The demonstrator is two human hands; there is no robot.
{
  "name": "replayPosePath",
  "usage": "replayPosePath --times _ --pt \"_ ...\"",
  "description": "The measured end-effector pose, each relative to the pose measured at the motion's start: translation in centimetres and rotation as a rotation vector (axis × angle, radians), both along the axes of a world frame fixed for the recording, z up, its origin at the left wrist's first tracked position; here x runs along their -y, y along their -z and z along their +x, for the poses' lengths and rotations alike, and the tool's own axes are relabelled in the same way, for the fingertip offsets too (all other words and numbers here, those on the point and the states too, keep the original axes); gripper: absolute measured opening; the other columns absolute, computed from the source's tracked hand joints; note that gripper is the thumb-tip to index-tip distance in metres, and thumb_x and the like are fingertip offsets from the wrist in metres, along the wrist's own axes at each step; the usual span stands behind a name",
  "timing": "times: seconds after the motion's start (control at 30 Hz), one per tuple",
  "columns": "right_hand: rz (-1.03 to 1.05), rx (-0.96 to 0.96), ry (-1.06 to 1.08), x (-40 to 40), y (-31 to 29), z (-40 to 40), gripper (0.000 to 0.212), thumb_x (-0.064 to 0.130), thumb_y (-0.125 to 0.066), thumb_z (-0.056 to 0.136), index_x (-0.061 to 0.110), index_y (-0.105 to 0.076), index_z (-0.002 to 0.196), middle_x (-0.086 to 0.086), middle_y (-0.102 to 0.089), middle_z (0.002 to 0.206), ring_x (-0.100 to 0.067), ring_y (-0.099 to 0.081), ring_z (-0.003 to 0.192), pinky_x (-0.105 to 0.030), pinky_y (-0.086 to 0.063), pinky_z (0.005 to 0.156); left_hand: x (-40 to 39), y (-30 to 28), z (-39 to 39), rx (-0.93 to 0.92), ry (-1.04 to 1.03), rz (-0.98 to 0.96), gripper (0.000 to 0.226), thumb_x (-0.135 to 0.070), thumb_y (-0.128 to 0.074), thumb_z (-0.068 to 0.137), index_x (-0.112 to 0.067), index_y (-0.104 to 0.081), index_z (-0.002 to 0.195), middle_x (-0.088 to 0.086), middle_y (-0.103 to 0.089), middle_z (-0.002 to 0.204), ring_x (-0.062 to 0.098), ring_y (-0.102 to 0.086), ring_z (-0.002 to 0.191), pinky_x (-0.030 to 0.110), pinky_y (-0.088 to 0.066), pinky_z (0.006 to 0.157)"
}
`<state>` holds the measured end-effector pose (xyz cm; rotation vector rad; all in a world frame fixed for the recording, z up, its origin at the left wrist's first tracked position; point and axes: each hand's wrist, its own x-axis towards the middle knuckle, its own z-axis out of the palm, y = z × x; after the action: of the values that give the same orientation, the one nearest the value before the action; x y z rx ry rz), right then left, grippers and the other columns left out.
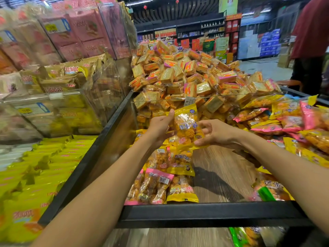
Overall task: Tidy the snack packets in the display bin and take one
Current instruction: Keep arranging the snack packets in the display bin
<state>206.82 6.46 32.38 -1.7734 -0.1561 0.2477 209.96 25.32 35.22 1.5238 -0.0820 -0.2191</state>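
1. While it is being held up above the bin, the yellow-edged clear plastic snack packet of orange puffed pieces (187,127) is being pinched at two places: the left hand (160,126) is gripping its left edge with curled fingers and thumb, and the right hand (215,133) is pinching its lower right corner between thumb and fingertips.
2. Because only thin film edges are being gripped, a slip is being risked; if one pinch is loosened, the packet would probably swing or drop onto the packets below.
3. The row of yellow and pink packets (165,182) lying along the left side of the black-framed wooden-floored display bin (210,209) is being overhung by the packet, so a fall could knock that row out of line.
4. The loose heap of pink and yellow packets (292,120) at the right is being passed closely by the right forearm; a careless sweep might drag some onto the bare wood.
5. The piled mound of small orange biscuit packs (188,75) behind the clear divider is lying well apart and is judged to be under little threat.
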Motion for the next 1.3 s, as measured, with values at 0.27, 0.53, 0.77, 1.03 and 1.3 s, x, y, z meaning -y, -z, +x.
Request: replayPosePath --times 0.27,0.53,0.77,1.03,1.3 --pt "0.179 -0.049 0.078 0.6 -0.5 0.5 0.056 -0.003 -0.072 0.075 0.004 -0.054 0.128 -0.012 -0.061 0.128 -0.023 -0.061 0.113 -0.034 -0.059 0.078 0.0 -0.5 -1.3 0.041 0.286 0.303 0.06 0.014 -0.067 0.076 -0.003 -0.047 0.13 0.006 -0.062 0.093 0.018 -0.064 0.079 0.026 -0.056 0.067" --pt "0.073 0.148 0.303 0.2 -0.8 0.3 0.053 0.017 -0.073 0.081 0.01 -0.053 0.129 -0.006 -0.065 0.114 -0.019 -0.064 0.099 -0.027 -0.05 0.065 0.6 0.8 -0.8 0.414 0.075 0.552 0.06 -0.009 -0.079 0.074 -0.007 -0.047 0.126 0.006 -0.057 0.105 0.016 -0.061 0.084 0.031 -0.056 0.074" --pt "-0.12 0.391 0.361 -1.6 -0.7 -0.6 0.046 0.012 -0.079 0.074 0.017 -0.059 0.115 0.003 -0.057 0.096 -0.012 -0.056 0.091 -0.019 -0.045 0.066 2.0 1.1 -1.0 0.309 0.122 0.26 0.047 -0.036 -0.058 0.092 -0.002 -0.052 0.124 0.012 -0.059 0.116 0.018 -0.065 0.092 0.03 -0.059 0.074" --pt "0.012 0.42 0.196 -3.4 -2.0 -1.9 0.031 0.002 -0.059 0.088 0.03 -0.064 0.101 0.006 -0.056 0.089 -0.01 -0.055 0.078 -0.024 -0.045 0.07 1.6 1.2 -0.2 0.259 0.027 0.204 0.042 -0.038 -0.058 0.091 -0.005 -0.059 0.117 0.01 -0.065 0.11 0.02 -0.062 0.1 0.027 -0.052 0.077" --pt "0.048 0.34 0.426 -1.7 -1.3 -0.3 0.051 0.026 -0.072 0.082 0.016 -0.051 0.128 -0.004 -0.056 0.113 -0.015 -0.054 0.105 -0.021 -0.046 0.072 1.3 0.8 -0.2 0.235 0.028 0.136 0.031 -0.019 -0.058 0.093 0.003 -0.059 0.114 0.014 -0.065 0.11 0.024 -0.06 0.109 0.039 -0.048 0.097"
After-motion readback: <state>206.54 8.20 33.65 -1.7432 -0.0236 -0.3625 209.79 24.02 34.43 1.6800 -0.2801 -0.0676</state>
